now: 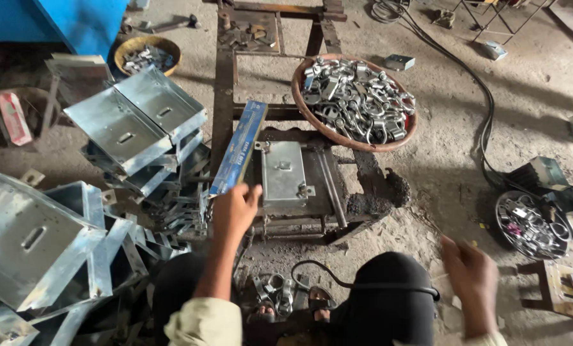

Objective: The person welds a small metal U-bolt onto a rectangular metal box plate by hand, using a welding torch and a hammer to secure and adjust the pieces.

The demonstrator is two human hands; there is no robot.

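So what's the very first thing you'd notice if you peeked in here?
Probably the big round basket heaped with shiny silver metal clasps, sitting on the dusty floor at top centre. Next, the pile of gleaming galvanised steel boxes on the left. In the middle, the person's left hand holds a long blue cardboard box beside a small steel box on a rusty frame; the right hand is blurred.

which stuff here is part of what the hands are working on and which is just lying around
In hand:
left hand on blue box
right hand, blurred, holding nothing visible
metal box on jig
basket of metal clasps
stacked metal boxes

Lying about:
black cable
small yellow bowl
red packet
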